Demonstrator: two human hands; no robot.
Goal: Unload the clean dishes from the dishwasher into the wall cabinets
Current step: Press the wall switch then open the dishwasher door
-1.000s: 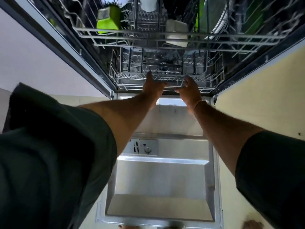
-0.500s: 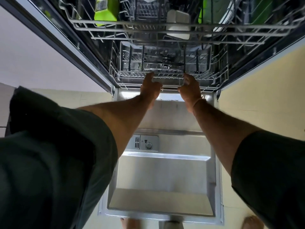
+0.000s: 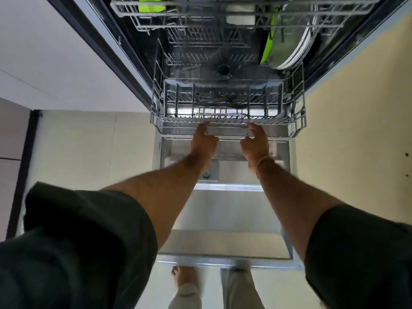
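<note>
Cut off at the top: the upper rack [image 3: 200, 26] runs out of view. A bright green thing [image 3: 151, 6] and a white thing [image 3: 240, 18] sit in it, each only partly seen, and I cannot tell what either is.
Hard to make out: the wires of both racks are smeared by blur. The dishwasher's dark inside shows little beyond a round fitting on its floor.
Dishes: a row of plates [image 3: 296, 52] stands on edge at the back right of the lower rack [image 3: 298, 121], with a green thing [image 3: 267, 50] just beside them on the left.
Lower rack: partly out of the machine, its front end over the open door [image 3: 223, 215].
Basket: a grey cutlery basket [image 3: 279, 97] fills the rack's front. Something dark lies in it, too dim to name.
Left hand [image 3: 204, 141]: at the rack's front rim, fingers up over the wire and thumb beneath, gripping it.
Right hand [image 3: 255, 142]: just beside the left on the same rim, fingers curled onto the wire. A thin band [image 3: 264, 160] circles the wrist.
Hidden: dark sleeves [image 3: 78, 241] fill both lower corners. The left forearm covers part of the detergent compartment [image 3: 209, 172].
Door: shiny metal, lying flat.
Floor: pale cream tiles [image 3: 89, 141]. A bare foot [image 3: 182, 275] and light trouser legs show below the door's edge.
Room: a pale panel [image 3: 55, 52] stands left of the machine and a yellowish surface [image 3: 356, 108] lies to its right. Whether that is floor or cupboard I cannot tell.
</note>
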